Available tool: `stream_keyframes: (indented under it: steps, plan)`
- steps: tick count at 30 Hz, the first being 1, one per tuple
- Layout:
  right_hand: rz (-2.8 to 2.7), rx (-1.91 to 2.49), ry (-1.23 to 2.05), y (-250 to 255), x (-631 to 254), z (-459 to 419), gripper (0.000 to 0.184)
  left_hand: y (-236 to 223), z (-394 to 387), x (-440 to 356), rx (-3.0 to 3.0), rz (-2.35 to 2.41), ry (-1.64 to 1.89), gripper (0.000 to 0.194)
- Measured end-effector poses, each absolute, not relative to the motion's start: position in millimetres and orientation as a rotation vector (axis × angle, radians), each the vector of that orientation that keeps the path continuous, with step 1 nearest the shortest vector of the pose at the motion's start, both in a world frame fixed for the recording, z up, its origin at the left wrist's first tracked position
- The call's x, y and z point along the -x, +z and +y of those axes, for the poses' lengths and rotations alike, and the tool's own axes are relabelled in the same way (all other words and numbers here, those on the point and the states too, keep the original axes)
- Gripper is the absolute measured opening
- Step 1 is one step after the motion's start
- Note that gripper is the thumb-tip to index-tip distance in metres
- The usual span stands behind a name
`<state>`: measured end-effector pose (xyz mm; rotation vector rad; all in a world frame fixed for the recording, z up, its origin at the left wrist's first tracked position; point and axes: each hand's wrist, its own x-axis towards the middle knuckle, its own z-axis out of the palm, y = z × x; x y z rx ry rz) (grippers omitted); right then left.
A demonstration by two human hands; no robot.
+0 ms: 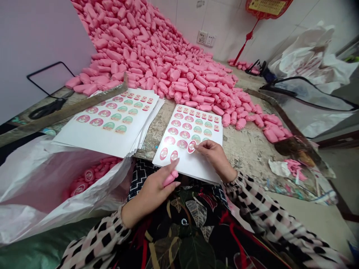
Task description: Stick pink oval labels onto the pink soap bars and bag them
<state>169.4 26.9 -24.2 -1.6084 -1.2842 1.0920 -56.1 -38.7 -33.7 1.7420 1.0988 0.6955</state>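
Observation:
My left hand (153,190) is closed around a small pink bottle (170,178), held low in front of my lap at the table's near edge. Between the thumb and forefinger of my right hand (214,157) is an oval pink-and-white sticker (192,147), pinched by its right edge. It is just above a sticker sheet (193,164) that carries rows of pink and green labels. To the left lies a stack of similar sheets (92,138), overhanging the table edge.
A large heap of pink bottles (157,56) covers the back of the table (246,149). At left, a white bag (33,179) contains labelled pink bottles (89,175). A flat strip (70,110) crosses the sheet stack. Crumpled scraps (294,168) lie at right.

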Motion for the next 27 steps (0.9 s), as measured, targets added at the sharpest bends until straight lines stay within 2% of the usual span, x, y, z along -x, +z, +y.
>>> stream_keyframes:
  steps: [4,8,21,27]
  plan:
    - [-1.218,1.388,1.15,-12,-150,12,0.026,-11,-32,48,-0.784,0.957,0.919,0.053]
    - [-1.333,1.301,1.248,5,-128,-4,0.025,-5,-13,34,-0.347,0.776,0.928,0.042]
    - [-1.443,1.309,1.274,1,-123,-12,0.023,-8,-1,19,-0.384,0.737,0.955,0.042]
    - [-1.581,1.427,1.137,-2,-126,-13,0.025,-5,-3,18,-0.441,0.703,0.938,0.046]
